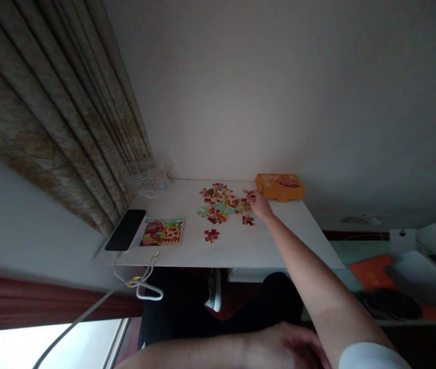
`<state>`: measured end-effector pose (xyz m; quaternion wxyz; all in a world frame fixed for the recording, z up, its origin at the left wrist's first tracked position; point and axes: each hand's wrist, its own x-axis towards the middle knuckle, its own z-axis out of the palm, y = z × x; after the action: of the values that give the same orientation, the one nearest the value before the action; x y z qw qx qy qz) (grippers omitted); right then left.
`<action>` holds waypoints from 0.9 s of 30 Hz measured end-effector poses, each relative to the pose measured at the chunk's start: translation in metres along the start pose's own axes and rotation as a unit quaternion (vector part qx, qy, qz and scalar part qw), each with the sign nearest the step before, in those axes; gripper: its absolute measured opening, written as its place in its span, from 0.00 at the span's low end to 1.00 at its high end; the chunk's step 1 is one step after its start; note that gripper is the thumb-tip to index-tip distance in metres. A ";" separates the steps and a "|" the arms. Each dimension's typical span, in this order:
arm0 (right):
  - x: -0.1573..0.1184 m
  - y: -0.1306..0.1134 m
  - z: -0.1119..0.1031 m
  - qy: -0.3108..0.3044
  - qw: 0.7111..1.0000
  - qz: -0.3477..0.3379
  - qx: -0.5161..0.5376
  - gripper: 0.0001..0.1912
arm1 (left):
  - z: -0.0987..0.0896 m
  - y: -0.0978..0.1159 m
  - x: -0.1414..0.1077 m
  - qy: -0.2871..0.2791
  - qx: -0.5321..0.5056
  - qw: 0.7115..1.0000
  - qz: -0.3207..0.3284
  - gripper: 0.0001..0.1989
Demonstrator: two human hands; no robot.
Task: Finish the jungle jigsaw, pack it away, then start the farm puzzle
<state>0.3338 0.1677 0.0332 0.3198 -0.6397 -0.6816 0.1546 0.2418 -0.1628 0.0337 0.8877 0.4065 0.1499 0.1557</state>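
My right hand [259, 204] reaches over the table, its fingertips pinched on a small puzzle piece [246, 191]. Below and left of it lies a cluster of colourful jigsaw pieces [221, 204], some overlapping. Apart from the cluster, a red piece [212, 236] lies nearer the front edge and another red piece [248, 220] sits just below my right hand. Low in the view, my left hand [292, 342] is held near my body beside the right forearm. Its fingers look loosely bent and apart, with nothing seen in them; the bottom edge cuts off part of it.
An orange box [280, 186] stands at the table's back right. To the left lie a farm picture card [162, 232], a black phone-like device [126, 230] and a clear plastic bag [148, 179]. A white cable [87, 313] hangs by the white table's [190, 256] front left corner.
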 end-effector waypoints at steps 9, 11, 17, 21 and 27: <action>-0.036 0.032 -0.008 -0.031 0.993 -0.005 -0.114 0.12 | -0.154 0.130 -0.073 0.398 0.632 0.647 0.153 0.20; -0.045 0.038 -0.005 -0.033 0.990 -0.003 -0.140 0.11 | -0.182 0.140 -0.092 0.373 0.709 0.585 0.129 0.15; -0.072 0.035 0.002 0.031 0.988 -0.055 -0.144 0.14 | -0.214 0.138 -0.122 0.370 0.773 0.507 0.096 0.16; -0.095 0.023 0.007 -0.002 0.988 -0.088 -0.129 0.15 | -0.221 0.132 -0.121 0.356 0.778 0.509 0.097 0.15; -0.113 0.019 0.015 -0.012 0.989 -0.079 -0.122 0.20 | -0.221 0.129 -0.111 0.391 0.776 0.488 0.081 0.13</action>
<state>0.3367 0.0639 -0.0167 0.2426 -0.6166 -0.7472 0.0521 0.0349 0.0219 0.0104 0.0462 0.8387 0.5083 0.1903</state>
